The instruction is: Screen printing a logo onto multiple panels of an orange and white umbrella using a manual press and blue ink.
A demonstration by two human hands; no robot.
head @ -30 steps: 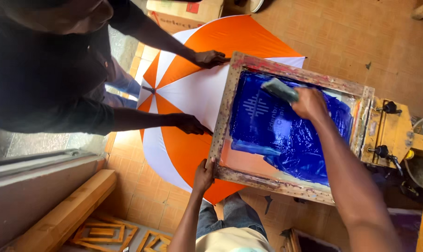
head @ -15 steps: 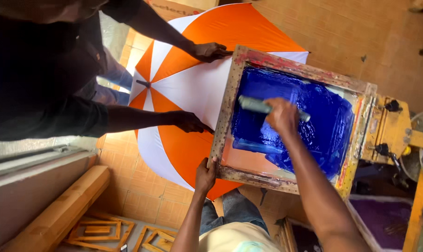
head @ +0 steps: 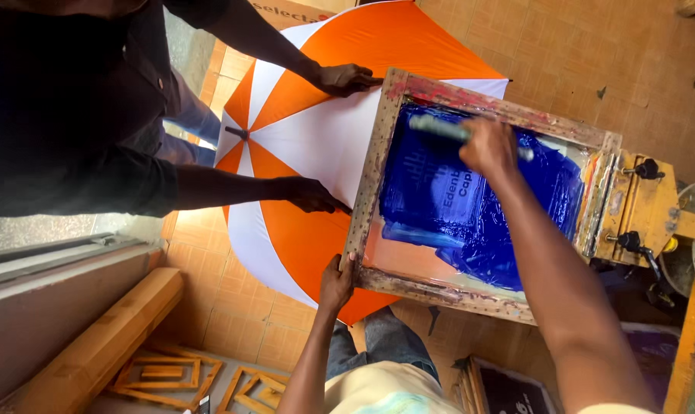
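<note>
- Head view looks down on a wooden screen frame (head: pixel 378 165) that lies over an orange and white umbrella (head: pixel 309 138), with blue ink (head: pixel 455 215) spread across its mesh.
- The right hand (head: pixel 487 146) is closed around a squeegee (head: pixel 439 128) at the far side of the frame.
- The long axis of the squeegee runs almost across the frame, from left to right in the picture, a little tilted down toward the right; its grey left end sticks out of the fist and touches the ink.
- The left hand (head: pixel 337 282) clamps the near left corner of the frame, fingers curled on the wood.
- Another person in a dark sleeve stands on the left; one hand (head: pixel 346 78) presses the umbrella at the far corner of the frame, the other hand (head: pixel 311 195) presses the cloth just beside its left edge.
- On the right, the frame meets a yellow hinge clamp (head: pixel 639 203) with black knobs.
- Wooden planks (head: pixel 95 353) lie on the tiled floor (head: pixel 232 307) at the lower left.
</note>
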